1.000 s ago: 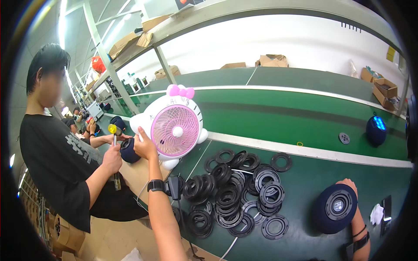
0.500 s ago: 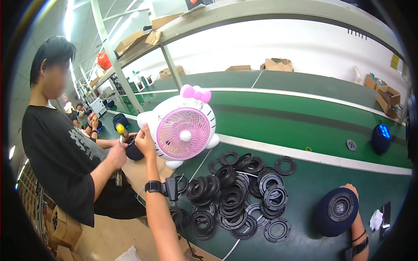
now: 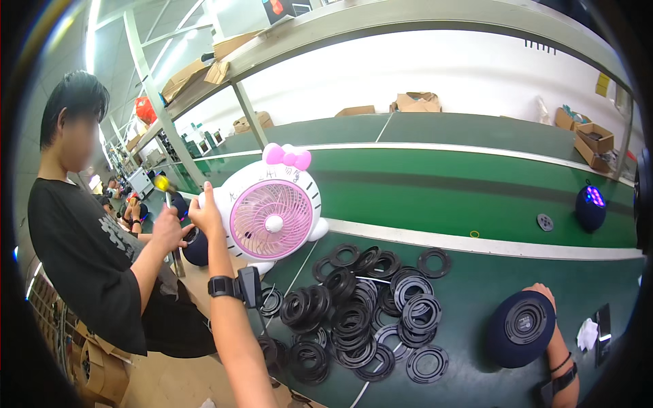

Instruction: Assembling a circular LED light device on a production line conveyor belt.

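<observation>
Speaker point(image 3: 522, 329) clasped, just left of right grip point(image 3: 543, 294); closure unclear at left grip point(image 3: 206, 213)

right hand point(image 3: 542, 291): partly hidden behind navy speaker point(image 3: 522, 329) | left forearm point(image 3: 238, 340): cut by lower edge | yellow tool head point(image 3: 162, 183): blurred

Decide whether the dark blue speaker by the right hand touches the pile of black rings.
Apart: in the head view, a strip of green tabletop shows between the dark blue speaker and the pile of black rings.
</observation>
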The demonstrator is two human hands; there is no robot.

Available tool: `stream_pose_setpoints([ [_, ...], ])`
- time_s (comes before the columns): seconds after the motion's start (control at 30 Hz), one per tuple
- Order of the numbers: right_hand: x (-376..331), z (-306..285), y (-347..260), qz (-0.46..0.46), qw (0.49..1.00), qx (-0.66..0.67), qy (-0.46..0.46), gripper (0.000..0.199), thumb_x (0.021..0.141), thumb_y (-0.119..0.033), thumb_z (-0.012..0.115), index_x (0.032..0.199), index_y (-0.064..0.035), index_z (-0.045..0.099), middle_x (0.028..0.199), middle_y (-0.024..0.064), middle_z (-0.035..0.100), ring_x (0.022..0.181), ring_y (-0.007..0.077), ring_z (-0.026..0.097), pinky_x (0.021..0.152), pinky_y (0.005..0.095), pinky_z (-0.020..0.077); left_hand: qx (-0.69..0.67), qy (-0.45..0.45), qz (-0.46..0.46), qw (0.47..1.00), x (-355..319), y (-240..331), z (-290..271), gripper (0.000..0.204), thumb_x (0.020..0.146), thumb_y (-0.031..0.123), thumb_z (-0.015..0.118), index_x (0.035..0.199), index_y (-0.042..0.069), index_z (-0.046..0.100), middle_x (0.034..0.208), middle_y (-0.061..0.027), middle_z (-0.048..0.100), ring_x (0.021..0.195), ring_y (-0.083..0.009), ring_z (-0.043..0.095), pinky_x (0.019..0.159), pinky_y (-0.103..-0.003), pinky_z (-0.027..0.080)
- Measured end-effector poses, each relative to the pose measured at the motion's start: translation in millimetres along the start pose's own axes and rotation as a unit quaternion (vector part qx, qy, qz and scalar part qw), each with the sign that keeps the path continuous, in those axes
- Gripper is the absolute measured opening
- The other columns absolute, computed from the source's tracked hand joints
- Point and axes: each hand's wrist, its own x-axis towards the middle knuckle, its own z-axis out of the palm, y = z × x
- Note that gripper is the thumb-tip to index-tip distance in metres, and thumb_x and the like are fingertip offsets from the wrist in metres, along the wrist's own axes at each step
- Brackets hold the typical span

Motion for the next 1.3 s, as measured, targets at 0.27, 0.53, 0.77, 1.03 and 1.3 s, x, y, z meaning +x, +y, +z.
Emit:
stream_pose_setpoints([
  [0.27, -3, -10, -1, 0.06, 0.997, -0.009, -0.043, 0.012, 0.073, -0.022, 0.065, 0.081, -0.0128, 0.065, 0.08, 0.0073, 0.058, 0.081, 0.0276, 0.057, 0.073, 0.0393, 0.0446, -0.085, -0.058, -0.025, 0.994, 7, -9, 3, 0.047, 0.088, 0.03, 0.07, 0.054, 0.016, 0.04, 0.053, 0.0093, 0.037, 0.051, -0.0029, 0.028, 0.046, -0.025, 0.02],
  [0.53, 16, -41, -30, -0.004, 0.997, 0.056, -0.044, 0.022, 0.076, -0.023, 0.062, 0.095, -0.0121, 0.062, 0.087, 0.0036, 0.057, 0.085, 0.0231, 0.055, 0.074, 0.0359, 0.0408, -0.034, -0.071, -0.014, 0.997, 37, -64, 1, 0.046, 0.092, 0.036, 0.064, 0.059, 0.007, 0.048, 0.056, 0.0065, 0.042, 0.051, -0.0045, 0.032, 0.045, -0.026, 0.025],
  [0.77, 15, -43, -34, -0.035, 0.995, 0.095, -0.015, 0.024, 0.076, -0.024, 0.062, 0.095, -0.0109, 0.061, 0.087, 0.0034, 0.056, 0.083, 0.0225, 0.053, 0.074, 0.0348, 0.039, -0.016, -0.064, 0.013, 0.998, 23, -39, 1, 0.051, 0.092, 0.041, 0.061, 0.059, 0.004, 0.048, 0.056, 0.0034, 0.045, 0.054, -0.0064, 0.036, 0.048, -0.028, 0.03],
  [1.03, 10, -35, -32, -0.021, 0.999, 0.049, -0.008, 0.02, 0.075, -0.022, 0.061, 0.092, -0.0104, 0.061, 0.082, 0.0048, 0.052, 0.081, 0.0238, 0.052, 0.074, 0.0352, 0.0396, 0.023, -0.057, -0.017, 0.998, 2, -23, 6, 0.051, 0.093, 0.044, 0.058, 0.064, 0.002, 0.053, 0.057, -0.0014, 0.05, 0.055, -0.0105, 0.043, 0.051, -0.031, 0.035],
  [1.3, 8, -34, -28, -0.032, 0.997, 0.062, 0.016, 0.024, 0.076, -0.022, 0.059, 0.096, -0.0088, 0.061, 0.085, 0.0066, 0.053, 0.084, 0.0243, 0.053, 0.074, 0.0359, 0.04, 0.094, -0.039, -0.002, 0.995, -16, 3, -30, 0.049, 0.094, 0.046, 0.05, 0.11, 0.0, 0.057, 0.091, -0.0144, 0.061, 0.082, -0.0241, 0.058, 0.076, -0.036, 0.045],
])
